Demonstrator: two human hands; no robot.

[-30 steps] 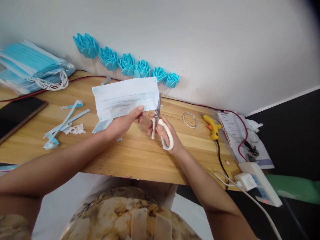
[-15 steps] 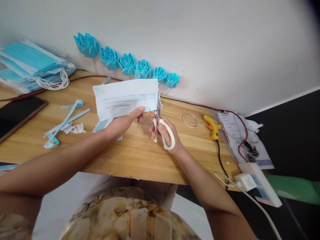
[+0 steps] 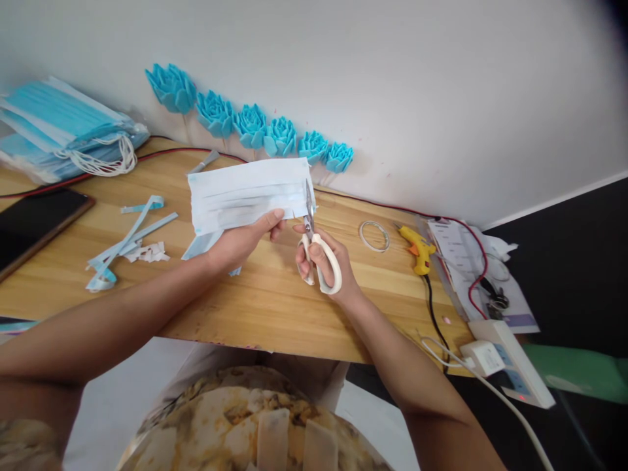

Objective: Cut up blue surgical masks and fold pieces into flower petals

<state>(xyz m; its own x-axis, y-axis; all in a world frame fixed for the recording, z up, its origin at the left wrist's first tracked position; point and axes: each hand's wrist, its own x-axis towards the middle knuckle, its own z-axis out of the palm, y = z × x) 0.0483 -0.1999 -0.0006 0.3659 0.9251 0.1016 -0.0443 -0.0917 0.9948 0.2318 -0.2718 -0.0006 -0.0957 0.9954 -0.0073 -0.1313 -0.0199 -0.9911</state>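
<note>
My left hand [image 3: 245,242] pinches the lower edge of a pleated face mask [image 3: 245,193], held up with its white side toward me and without visible ear loops. White-handled scissors [image 3: 328,265] are gripped in my right hand [image 3: 338,252], fingers through the handles. Their blades lie along the mask's right end, pointing away from me, and look nearly closed. Under my left wrist, a light blue piece of mask material [image 3: 202,244] rests on the table. Cut blue strips [image 3: 130,239] and white scraps [image 3: 150,252] lie left of my left forearm.
Several blue flowers [image 3: 250,125] on stems lean against the wall. A mask stack [image 3: 63,121] and a phone [image 3: 42,222] are at the left. On the right are a tape roll [image 3: 373,236], a yellow glue gun [image 3: 417,248], papers [image 3: 451,242] and a power strip [image 3: 515,366].
The scissor blades have closed further along the mask's right end. The mask has tilted slightly, and its left edge has shifted a little to the right.
</note>
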